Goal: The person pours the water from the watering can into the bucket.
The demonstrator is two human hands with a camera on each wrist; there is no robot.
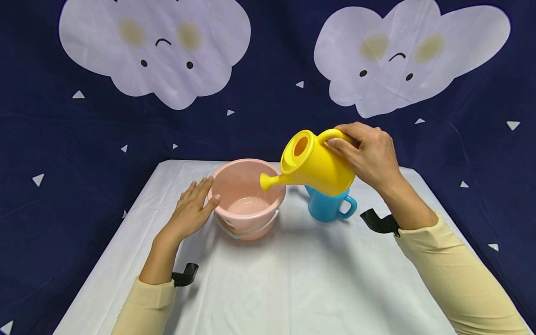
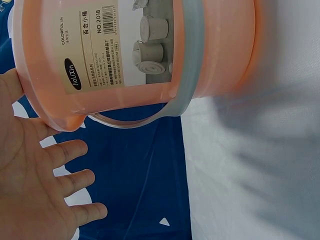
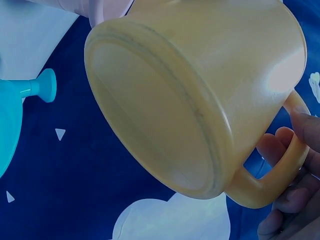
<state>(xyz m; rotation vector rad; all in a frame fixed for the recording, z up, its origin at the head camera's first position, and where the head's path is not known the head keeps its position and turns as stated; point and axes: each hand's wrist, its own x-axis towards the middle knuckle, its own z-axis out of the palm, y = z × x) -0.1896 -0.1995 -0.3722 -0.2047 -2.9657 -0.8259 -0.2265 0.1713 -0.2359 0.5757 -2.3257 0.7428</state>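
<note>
The right grip (image 1: pixel 368 151) clasps the yellow watering can (image 1: pixel 324 167) by its handle above the tabletop (image 1: pixel 301 279), long axis tilted leftward, spout (image 1: pixel 275 181) pointing into the pink bucket (image 1: pixel 251 222); the left grip (image 1: pixel 190 211), fingers spread, touches the bucket's rim.

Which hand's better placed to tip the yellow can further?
Right, likely: right hand grips the yellow can by its handle, spout over the pink bucket; left hand touches the bucket's rim.

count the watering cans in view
2. The yellow watering can is held tilted, its spout over the pink bucket; the blue watering can stands on the white table, partly hidden by the yellow one. No others show.
</note>
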